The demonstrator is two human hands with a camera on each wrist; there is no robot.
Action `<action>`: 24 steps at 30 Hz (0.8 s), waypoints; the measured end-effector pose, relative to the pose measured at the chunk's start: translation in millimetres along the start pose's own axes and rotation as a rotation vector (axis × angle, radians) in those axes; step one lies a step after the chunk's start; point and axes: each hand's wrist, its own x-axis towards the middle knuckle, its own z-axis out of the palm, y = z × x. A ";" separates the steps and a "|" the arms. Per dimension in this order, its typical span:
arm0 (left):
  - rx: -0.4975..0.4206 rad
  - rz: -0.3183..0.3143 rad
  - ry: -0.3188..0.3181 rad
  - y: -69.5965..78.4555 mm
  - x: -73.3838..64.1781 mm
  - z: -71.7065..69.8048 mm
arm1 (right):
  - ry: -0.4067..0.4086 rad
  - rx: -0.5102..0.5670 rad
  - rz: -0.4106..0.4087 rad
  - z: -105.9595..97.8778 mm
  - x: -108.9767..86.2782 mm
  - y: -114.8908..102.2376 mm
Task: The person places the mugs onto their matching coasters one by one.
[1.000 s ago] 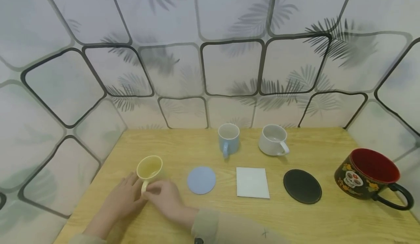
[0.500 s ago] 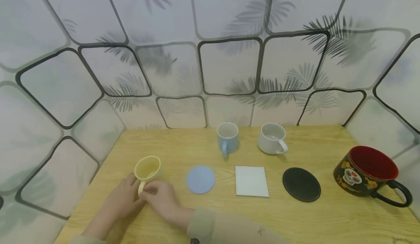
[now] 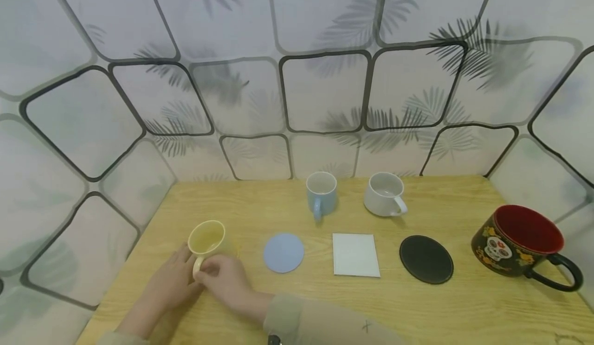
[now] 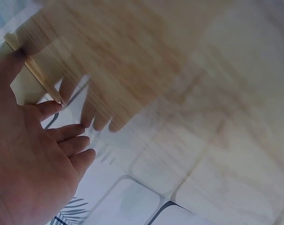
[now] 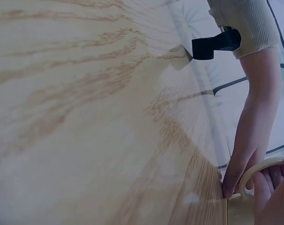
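The right hand's (image 3: 227, 283) fingers were pinching the handle (image 3: 198, 266) of the yellow mug (image 3: 209, 237). The left hand (image 3: 170, 280) lay on the mug's other side, its fingers loosely extended; in the left wrist view the thumb and index finger touched a thin tan edge (image 4: 37, 74) beside the mug, too little of it showing to name. The mug stood upright near the table's (image 3: 464, 314) left edge, its handle turned towards the person.

Further out, towards the right edge, a row of three coasters lay flat: a pale blue round coaster (image 3: 283, 252), a white square coaster (image 3: 356, 255) and a black round coaster (image 3: 426, 259), all apart. Behind them, near the middle of the far edge, stood a light blue mug (image 3: 321, 194), with a white mug (image 3: 384, 195) nearer the far right corner. Close to the right edge stood a large black skull-patterned mug (image 3: 506, 247) with a red inside. A leaf-printed covering (image 3: 325, 92) rose beyond the far edge.
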 end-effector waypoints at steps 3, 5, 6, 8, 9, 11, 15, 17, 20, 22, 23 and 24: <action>0.002 0.006 0.003 -0.7 1.4 0.5 | 0.002 0.007 -0.012 -0.1 1.0 0.8; 0.007 0.008 0.005 -0.8 2.1 0.5 | 0.004 0.019 -0.009 0.3 1.0 1.5; 0.009 0.011 0.006 -0.7 2.5 0.6 | 0.004 0.025 -0.006 0.5 0.8 1.7; 0.013 0.014 0.007 -0.5 3.1 0.7 | 0.002 0.039 0.003 0.8 -0.3 1.6; 0.014 0.012 0.008 -0.4 3.2 0.9 | 0.003 0.042 0.004 1.0 -0.9 1.2; 0.010 0.004 0.006 0.1 3.2 0.7 | 0.005 0.055 0.012 1.3 -2.3 0.2; 0.007 -0.003 0.013 0.8 1.6 -0.7 | 0.009 0.079 0.016 1.5 -4.6 -2.9; 0.006 0.004 0.026 1.0 1.2 -1.7 | 0.013 0.088 0.014 1.8 -4.9 -3.5; 0.006 0.019 0.042 1.4 1.3 -2.3 | 0.016 0.092 0.008 2.1 -4.4 -1.7; 0.003 0.023 0.043 1.7 1.1 -2.5 | 0.009 0.090 0.006 2.3 -3.4 1.6; 0.004 0.023 0.040 1.7 0.9 -2.4 | 0.002 0.088 0.006 2.4 -2.7 3.6; 0.003 0.020 0.036 1.7 0.5 -2.5 | -0.010 0.085 0.006 2.3 -2.0 5.8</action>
